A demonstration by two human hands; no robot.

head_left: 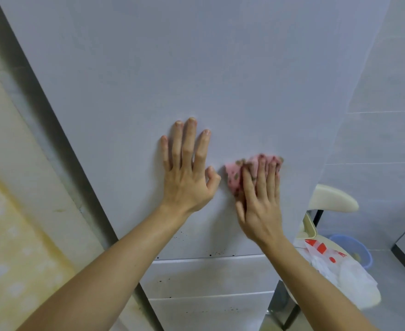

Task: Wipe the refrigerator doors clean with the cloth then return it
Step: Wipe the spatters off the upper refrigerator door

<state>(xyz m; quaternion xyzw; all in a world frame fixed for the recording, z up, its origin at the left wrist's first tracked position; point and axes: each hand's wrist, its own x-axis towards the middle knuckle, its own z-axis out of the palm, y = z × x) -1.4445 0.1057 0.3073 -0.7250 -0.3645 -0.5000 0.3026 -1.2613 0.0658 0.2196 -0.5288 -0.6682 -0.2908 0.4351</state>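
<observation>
Two hands lay on the upper refrigerator door (196, 80): left hand (187, 180) flat with fingers spread, right hand (260, 201) with straight fingers pressing one pink cloth (236, 174) near the door's right edge.

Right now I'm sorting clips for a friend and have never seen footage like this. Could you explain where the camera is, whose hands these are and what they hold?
There is no machine here: a person works with two bare hands. The single picture comes from a camera worn on the head, looking forward and down, so both arms reach in from below. The pale surface is a refrigerator door. The left hand lies flat on it, fingers straight, holding nothing. The right hand presses a pink spotted cloth against the door with straight fingers. Dark specks dot the door's lower edge. At right are a chair with a white plastic bag on it and a blue bucket on the floor.
</observation>
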